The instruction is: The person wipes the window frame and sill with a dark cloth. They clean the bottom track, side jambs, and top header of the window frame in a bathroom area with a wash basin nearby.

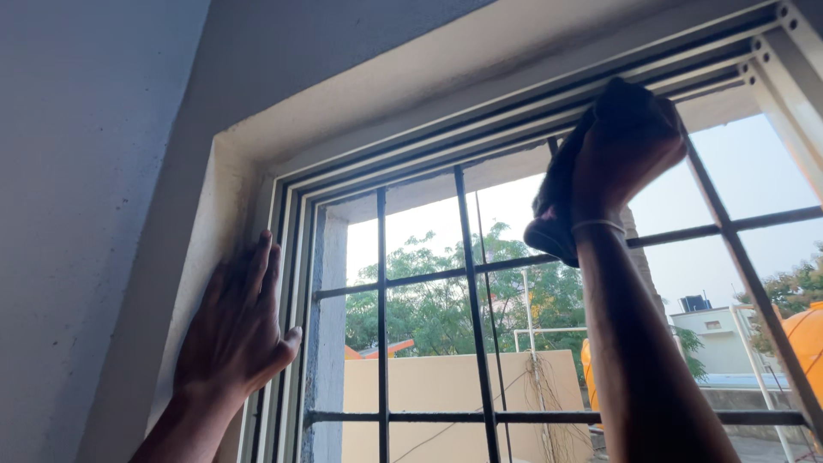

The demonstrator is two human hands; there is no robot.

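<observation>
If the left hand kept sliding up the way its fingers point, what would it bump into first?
Probably the top of the window recess. The left hand lies flat on the side wall, fingers pointing up, with bare wall between.

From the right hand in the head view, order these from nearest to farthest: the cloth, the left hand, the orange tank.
1. Cloth: held in the right hand, at the top track.
2. Orange tank: outside, lower right.
3. Left hand: flat on the left jamb.

A single head-worn view looks steeply upward from below and close in at the upper left corner of a barred window (480, 283), the lens sitting beneath both sets of fingers (257, 266).
</observation>
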